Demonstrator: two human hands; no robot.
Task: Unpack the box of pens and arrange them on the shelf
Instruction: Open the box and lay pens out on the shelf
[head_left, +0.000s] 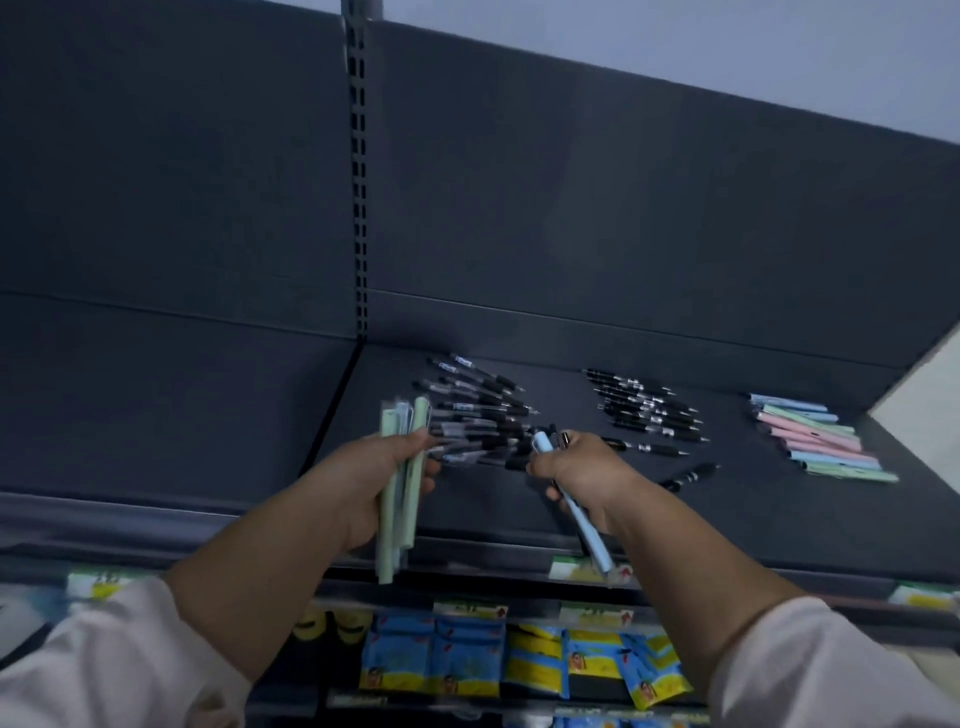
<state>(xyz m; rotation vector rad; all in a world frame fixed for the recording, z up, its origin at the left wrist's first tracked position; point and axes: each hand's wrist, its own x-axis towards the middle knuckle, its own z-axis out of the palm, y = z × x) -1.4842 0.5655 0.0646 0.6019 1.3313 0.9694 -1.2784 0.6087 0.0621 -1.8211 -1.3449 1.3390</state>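
Pastel pens (389, 545): bundle gripped in left hand (363, 467), single blue pen (589, 535) in right hand (584, 467), both over the shelf (493, 514) front edge. Sorted pastel row (826, 441) sits at 3 o'clock. Risk: bundle fans out and drops, or right knuckles scatter the black pen pile (478, 415) at 12. Both hands clenched round their pens.

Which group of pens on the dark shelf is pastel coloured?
The rightmost row of pink, blue and green pens; the left pile and middle group are mostly black.
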